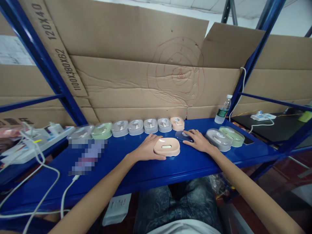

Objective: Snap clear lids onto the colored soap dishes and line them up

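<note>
My left hand (149, 148) grips the left side of a peach oval box (170, 143), thumb along its front edge and fingers behind it. The box sits on the blue table (136, 172) with a small pale bar in its recessed top. To the right, my right hand (197, 140) holds a clear, dark-looking lid (182, 136) low over the table, its fingers on the lid's right part. Lid and peach box are apart. Just right of my right hand stand a grey box (218, 139) and a green box (232, 136), both with clear lids.
Along the back edge runs a row of several lidded boxes, grey (136, 127), green (102, 130) and peach (177, 123). A water bottle (223, 110) stands back right. White cables and power strips (48, 138) lie left, near a blurred object (87, 157). Cardboard (136, 78) rises behind.
</note>
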The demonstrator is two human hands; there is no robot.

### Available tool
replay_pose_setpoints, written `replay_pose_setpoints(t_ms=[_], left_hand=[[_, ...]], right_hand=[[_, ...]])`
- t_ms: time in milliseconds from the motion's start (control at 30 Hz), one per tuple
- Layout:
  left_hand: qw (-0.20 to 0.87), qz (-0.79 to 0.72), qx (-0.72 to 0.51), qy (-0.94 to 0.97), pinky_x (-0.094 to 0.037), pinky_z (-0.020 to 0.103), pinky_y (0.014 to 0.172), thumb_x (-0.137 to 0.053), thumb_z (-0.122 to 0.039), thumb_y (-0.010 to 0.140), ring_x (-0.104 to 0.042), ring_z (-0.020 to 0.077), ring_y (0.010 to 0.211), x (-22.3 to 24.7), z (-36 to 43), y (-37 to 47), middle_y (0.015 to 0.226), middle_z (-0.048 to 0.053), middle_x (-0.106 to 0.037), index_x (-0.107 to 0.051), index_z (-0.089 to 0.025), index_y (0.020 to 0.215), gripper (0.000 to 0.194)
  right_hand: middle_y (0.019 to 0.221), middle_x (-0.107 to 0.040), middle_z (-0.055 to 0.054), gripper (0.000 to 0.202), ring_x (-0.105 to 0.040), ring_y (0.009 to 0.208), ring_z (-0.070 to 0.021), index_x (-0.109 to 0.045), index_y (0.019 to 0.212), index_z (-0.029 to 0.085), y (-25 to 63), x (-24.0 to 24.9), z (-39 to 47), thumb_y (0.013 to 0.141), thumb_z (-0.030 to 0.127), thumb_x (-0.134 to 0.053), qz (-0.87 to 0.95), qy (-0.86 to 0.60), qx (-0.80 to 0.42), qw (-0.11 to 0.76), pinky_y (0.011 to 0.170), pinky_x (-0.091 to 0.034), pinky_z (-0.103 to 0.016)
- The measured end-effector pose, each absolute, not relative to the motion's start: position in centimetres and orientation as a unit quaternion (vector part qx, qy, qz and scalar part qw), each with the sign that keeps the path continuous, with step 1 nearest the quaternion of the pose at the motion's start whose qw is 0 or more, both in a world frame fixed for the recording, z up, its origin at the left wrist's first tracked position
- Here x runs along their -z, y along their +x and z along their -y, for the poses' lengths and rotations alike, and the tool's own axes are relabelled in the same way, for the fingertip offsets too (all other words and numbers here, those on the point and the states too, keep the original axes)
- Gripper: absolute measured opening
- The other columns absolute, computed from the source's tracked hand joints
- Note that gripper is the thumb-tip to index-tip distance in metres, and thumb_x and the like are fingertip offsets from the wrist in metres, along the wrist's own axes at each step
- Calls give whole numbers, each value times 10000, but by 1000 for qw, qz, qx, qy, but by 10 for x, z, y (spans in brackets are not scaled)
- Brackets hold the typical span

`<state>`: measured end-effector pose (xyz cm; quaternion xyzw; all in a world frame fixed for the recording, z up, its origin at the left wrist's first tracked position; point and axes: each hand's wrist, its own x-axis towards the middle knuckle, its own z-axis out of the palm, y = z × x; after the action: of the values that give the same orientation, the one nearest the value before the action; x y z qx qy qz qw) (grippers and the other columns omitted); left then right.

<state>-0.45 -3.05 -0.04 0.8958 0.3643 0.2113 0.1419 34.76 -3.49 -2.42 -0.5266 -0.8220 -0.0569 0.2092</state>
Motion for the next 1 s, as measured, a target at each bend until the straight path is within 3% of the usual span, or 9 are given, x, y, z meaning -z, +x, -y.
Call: replay_pose_setpoints(t_ms=[133, 200, 300, 400, 600, 700, 867, 933, 1000], left_hand=[[144, -355, -208, 900, -408, 615, 1179, -909, -700, 685, -529, 473, 1382, 2, 29, -7, 1432, 163, -643, -577, -224, 1510, 1008], [146, -360, -213, 896, -386, 635, 1196, -911, -697, 684, -517, 484, 1407, 4, 28, -6, 1467, 170, -630, -563, -224, 1521, 1023], [147, -361, -217, 895, -337, 648, 1234, -903, -685, 703, -497, 482, 1438, 6, 28, -4, 1527, 195, -587, -518, -196, 1557, 1057], [151, -342, -221, 901, -336, 617, 1245, -897, -617, 738, -521, 450, 1413, 4, 31, -3, 1535, 196, -577, -496, -179, 1568, 1021], [186, -316, -224, 903, -438, 565, 1172, -897, -422, 744, -562, 410, 1351, -7, 38, -5, 1483, 129, -618, -559, -243, 1504, 850], [216, -329, -227, 891, -443, 576, 1171, -925, -469, 731, -552, 419, 1380, -4, 35, -8, 1513, 138, -594, -520, -253, 1545, 935], [256, -354, -247, 865, -384, 619, 1222, -994, -547, 641, -452, 463, 1505, 2, 28, -10, 1650, 218, -450, -354, -224, 1659, 1245], [265, -334, -257, 867, -407, 599, 1209, -1003, -551, 633, -485, 450, 1481, 0, 29, -9, 1633, 202, -479, -345, -234, 1661, 1262], [272, -317, -257, 872, -466, 567, 1151, -1007, -553, 625, -579, 422, 1378, -2, 30, -8, 1515, 173, -594, -333, -242, 1667, 1279]], right_hand=[[1584, -551, -226, 651, -459, 1521, -415, -568, 1559, 195, 337, 22, 36, 1030, 568, -628, 828, -517, 60, 209, 1228, -369, -652], [1628, -510, -220, 634, -413, 1565, -393, -552, 1565, 185, 322, 17, 41, 1054, 561, -588, 833, -495, 51, 241, 1260, -345, -635], [1644, -500, -181, 681, -455, 1546, -340, -490, 1604, 229, 292, 9, 53, 1041, 591, -614, 863, -415, -1, 289, 1254, -399, -568], [1595, -546, -177, 780, -534, 1459, -362, -510, 1588, 249, 262, 8, 61, 950, 633, -741, 902, -339, -25, 265, 1213, -446, -570], [1479, -611, -151, 603, -600, 1344, -311, -598, 1512, 247, 248, 15, 59, 1010, 563, -701, 906, -311, -47, 282, 1164, -499, -512], [1471, -620, -137, 507, -637, 1328, -297, -688, 1424, 258, 252, 19, 54, 1002, 537, -723, 883, -316, -108, 329, 1137, -531, -487], [1338, -720, -115, 417, -712, 1221, -284, -794, 1242, 253, 251, 22, 49, 939, 539, -790, 822, -335, -166, 429, 1106, -551, -487], [1279, -761, -104, 406, -724, 1201, -282, -799, 1211, 251, 253, 22, 47, 957, 564, -755, 787, -342, -187, 478, 1098, -555, -480], [1248, -782, -102, 423, -734, 1181, -285, -798, 1185, 243, 257, 21, 44, 995, 602, -682, 753, -351, -201, 518, 1070, -571, -468]])
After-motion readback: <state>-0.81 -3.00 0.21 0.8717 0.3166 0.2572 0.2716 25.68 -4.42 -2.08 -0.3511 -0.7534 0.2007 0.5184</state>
